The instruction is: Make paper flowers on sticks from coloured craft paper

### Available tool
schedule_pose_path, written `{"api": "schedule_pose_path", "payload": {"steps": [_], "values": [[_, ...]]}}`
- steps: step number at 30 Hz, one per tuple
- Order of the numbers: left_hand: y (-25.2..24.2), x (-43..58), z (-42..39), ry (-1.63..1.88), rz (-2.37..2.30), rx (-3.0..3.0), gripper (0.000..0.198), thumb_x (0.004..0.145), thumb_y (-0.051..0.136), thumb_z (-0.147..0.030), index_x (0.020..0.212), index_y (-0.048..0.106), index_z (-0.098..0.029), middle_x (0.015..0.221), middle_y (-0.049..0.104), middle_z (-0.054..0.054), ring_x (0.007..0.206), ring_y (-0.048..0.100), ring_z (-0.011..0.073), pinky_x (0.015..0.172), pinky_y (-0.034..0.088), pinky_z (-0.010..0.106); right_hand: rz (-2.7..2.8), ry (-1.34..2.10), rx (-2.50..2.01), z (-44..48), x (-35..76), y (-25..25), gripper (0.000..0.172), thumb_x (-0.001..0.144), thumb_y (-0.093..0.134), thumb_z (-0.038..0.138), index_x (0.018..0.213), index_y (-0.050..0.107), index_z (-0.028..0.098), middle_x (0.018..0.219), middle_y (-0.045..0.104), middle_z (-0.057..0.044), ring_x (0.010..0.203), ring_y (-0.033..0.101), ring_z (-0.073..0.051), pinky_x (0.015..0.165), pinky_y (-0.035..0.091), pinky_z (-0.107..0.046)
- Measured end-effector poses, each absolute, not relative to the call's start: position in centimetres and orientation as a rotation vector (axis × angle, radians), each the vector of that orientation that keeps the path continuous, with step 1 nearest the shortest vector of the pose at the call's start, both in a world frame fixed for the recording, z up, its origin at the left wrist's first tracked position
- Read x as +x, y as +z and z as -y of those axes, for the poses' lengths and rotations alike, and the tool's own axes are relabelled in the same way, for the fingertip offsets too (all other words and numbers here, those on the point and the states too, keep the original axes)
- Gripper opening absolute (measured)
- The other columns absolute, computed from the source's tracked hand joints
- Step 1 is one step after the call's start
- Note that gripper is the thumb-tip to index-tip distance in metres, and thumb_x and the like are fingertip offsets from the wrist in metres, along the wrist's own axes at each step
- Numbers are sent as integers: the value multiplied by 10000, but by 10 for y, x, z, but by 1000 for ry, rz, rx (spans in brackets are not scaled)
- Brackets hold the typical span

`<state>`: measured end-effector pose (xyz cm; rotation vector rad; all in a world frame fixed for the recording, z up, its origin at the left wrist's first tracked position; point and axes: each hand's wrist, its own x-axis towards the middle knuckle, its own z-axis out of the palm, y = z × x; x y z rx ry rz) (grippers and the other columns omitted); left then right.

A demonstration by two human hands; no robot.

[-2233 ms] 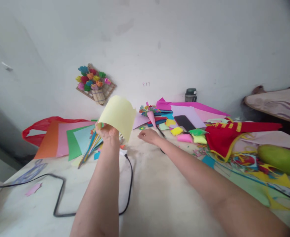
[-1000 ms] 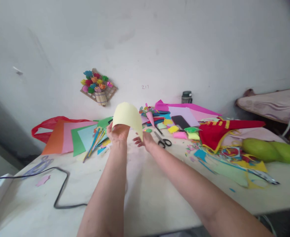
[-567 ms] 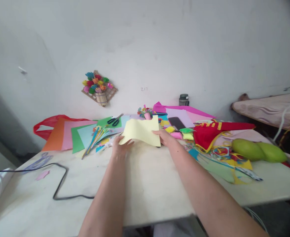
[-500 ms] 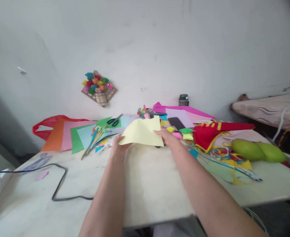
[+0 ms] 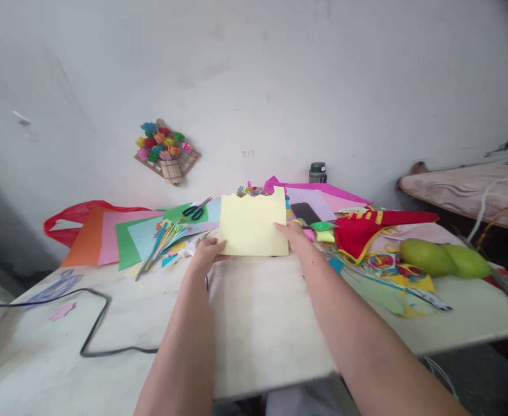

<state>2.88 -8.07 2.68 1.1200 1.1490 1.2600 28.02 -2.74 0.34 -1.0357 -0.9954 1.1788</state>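
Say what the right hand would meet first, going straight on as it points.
The yellow sheet: the right hand holds its right edge, pointing leftward across it. What would come after is unclear, since depth is hard to judge.

Over the table (image 5: 271, 323), the paper sheet (image 5: 253, 225) is between the left hand (image 5: 208, 254) and the right hand (image 5: 294, 234). Scissors (image 5: 194, 212) lie on papers (image 5: 174, 213) to its left; a phone (image 5: 305, 214) lies to its right, a bottle (image 5: 317, 172) behind the phone, and fruits (image 5: 426, 257) farther right.

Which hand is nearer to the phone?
Right. The right hand is close in front of the phone, at the right edge of the paper; the left hand is farther, at the paper's lower left corner.
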Motion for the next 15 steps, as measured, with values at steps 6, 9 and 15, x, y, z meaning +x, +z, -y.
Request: {"api": "schedule_pose_path", "payload": {"steps": [6,9,15], "values": [[26,28,81,1219,-1123,1125,305,466,782,-274,623,565,-127,613,640,38,549,609,157,514,517,275,999,1177,-1007,22,283,-1,223,660,664,256,833,633,118,687,687,-64,607,642,-183,611,517,-294],[24,29,80,1216,-1071,1139,329,454,781,-273,680,598,-119,635,656,58,568,618,173,542,504,278,1017,1205,-973,24,280,-1,252,651,671,252,857,628,113,687,687,-61,576,634,-177,587,516,-296],[7,30,69,1237,-1246,1233,242,505,738,-275,656,606,-141,550,628,31,584,619,199,559,482,285,1053,1200,-1003,34,270,4,208,683,614,176,882,624,116,696,684,-49,551,621,-154,556,510,-268]]}}
